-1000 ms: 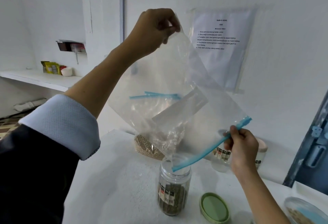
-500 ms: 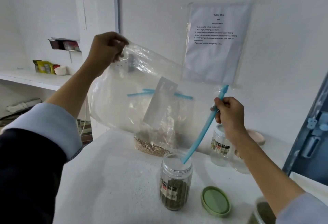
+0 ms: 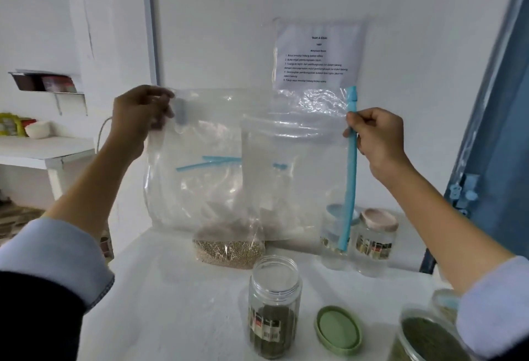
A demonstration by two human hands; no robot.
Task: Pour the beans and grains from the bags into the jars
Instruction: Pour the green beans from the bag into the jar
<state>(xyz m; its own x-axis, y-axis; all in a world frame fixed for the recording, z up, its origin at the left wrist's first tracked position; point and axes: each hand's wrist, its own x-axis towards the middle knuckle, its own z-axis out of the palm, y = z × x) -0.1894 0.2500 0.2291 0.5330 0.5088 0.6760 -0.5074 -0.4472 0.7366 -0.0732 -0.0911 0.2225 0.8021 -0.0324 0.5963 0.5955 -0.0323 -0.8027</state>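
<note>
I hold an empty clear zip bag [image 3: 217, 137] stretched sideways in the air above the table. My left hand [image 3: 137, 120] pinches its upper left corner. My right hand [image 3: 375, 137] grips its blue zip strip [image 3: 350, 177], which hangs vertically at the right. Below the bag stands an open clear jar [image 3: 274, 303] with green beans in its lower part. Its green lid [image 3: 339, 330] lies on the table to its right. Behind, a second bag with tan grains [image 3: 229, 252] sits on the table, partly hidden by the held bag.
Two more clear jars [image 3: 375, 240] stand at the back right by the wall, one with a pale lid. A container of green beans [image 3: 426, 337] sits at the near right edge. The white table [image 3: 171, 303] meets the wall; a paper sheet [image 3: 317, 57] hangs above.
My left hand came down and my right hand went up. The bag swung from tilted over the jar to flat and sideways, its zip strip now vertical and clear of the jar mouth.
</note>
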